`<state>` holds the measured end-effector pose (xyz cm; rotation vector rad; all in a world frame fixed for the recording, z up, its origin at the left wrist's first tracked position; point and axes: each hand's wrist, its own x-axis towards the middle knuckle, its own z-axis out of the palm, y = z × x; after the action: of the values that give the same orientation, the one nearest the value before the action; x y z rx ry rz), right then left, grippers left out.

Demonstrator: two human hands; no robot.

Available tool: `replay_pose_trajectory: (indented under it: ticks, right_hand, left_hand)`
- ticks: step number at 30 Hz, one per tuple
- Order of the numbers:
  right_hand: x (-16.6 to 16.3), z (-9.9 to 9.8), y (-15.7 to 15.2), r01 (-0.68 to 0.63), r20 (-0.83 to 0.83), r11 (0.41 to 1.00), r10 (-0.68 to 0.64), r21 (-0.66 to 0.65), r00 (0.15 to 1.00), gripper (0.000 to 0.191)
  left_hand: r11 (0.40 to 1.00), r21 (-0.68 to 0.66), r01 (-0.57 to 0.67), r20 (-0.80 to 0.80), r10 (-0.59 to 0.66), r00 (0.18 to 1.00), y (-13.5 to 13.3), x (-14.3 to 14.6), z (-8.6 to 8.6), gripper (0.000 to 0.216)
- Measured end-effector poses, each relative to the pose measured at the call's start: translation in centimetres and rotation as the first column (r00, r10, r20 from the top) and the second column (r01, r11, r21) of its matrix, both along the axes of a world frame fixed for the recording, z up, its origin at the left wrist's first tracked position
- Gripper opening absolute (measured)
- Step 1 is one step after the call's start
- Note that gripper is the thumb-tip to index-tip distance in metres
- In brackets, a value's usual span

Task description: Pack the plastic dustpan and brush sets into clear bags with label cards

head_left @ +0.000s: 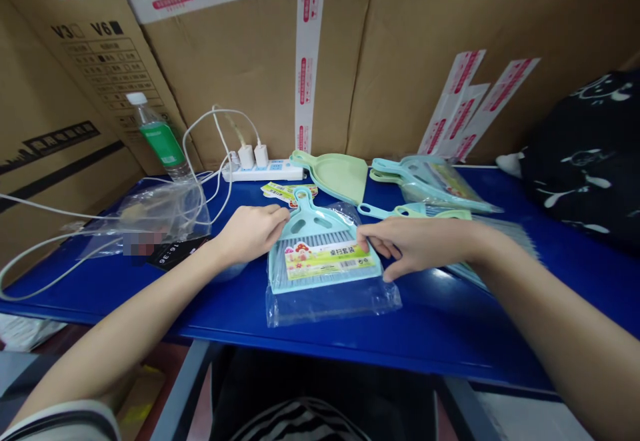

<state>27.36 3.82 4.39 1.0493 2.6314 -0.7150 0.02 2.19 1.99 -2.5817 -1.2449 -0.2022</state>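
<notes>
A light blue dustpan [275, 286] with a grey-bristled brush [320, 237] on it lies on the table in a clear plastic bag [335, 306]. Across its middle is a yellow-green printed label card [330, 261]. My left hand [257, 231] has its fingers closed at the upper left edge of the bag, beside the dustpan's neck. At the right edge, my right hand [407, 244] curls its fingers over the bag, near the card's end, with the thumb lower down. The bag's lower end spreads flat below the pan.
Behind lie a green dustpan [340, 175], label cards [287, 192] and a bagged blue dustpan set [440, 181]. Brushes [510, 231] lie beyond my right hand. A power strip [265, 171], white cables [185, 141], loose plastic [150, 207] and a bottle [163, 141] stand left. Cardboard [250, 61] walls the back.
</notes>
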Motion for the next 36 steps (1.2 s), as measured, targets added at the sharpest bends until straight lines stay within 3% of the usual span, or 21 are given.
replay_pose_trajectory:
  ticks: [3,7,11,19,27,32,36]
  right_hand:
    - [-0.1,0.0,-0.3,0.031,0.024,0.999,-0.031,0.007,0.999,0.027]
    - [-0.5,0.4,-0.9,0.073,0.101,0.997,-0.076,0.033,0.992,0.026]
    - [-0.7,0.8,-1.2,0.08,0.145,0.995,-0.089,0.065,0.985,0.024]
    - [-0.8,0.8,-1.1,0.071,0.148,0.993,-0.085,0.094,0.985,0.021]
    - [-0.7,0.8,-1.2,0.057,0.133,0.994,-0.07,0.096,0.989,0.021]
    - [-0.6,1.0,-1.2,0.052,0.143,0.994,-0.066,0.098,0.988,0.021]
    - [-0.5,1.0,-1.6,0.035,0.089,0.994,-0.045,0.106,0.995,0.026]
  left_hand:
    - [0.964,-0.175,0.201,0.059,-0.193,0.979,-0.9,0.2,0.7,0.028]
    - [0.826,-0.388,0.41,0.145,-0.384,0.912,-2.1,0.6,1.5,0.029]
    - [0.788,-0.458,0.411,0.126,-0.4,0.908,-2.8,0.4,2.0,0.057]
    - [0.655,-0.61,0.446,0.192,-0.424,0.885,-3.1,-0.2,2.9,0.058]
    - [0.631,-0.634,0.447,0.206,-0.42,0.884,-3.1,0.1,3.0,0.014]
    - [0.61,-0.643,0.463,0.281,-0.374,0.884,-2.7,0.0,3.5,0.018]
    - [0.674,-0.603,0.427,0.277,-0.325,0.904,-2.3,-0.3,3.3,0.019]
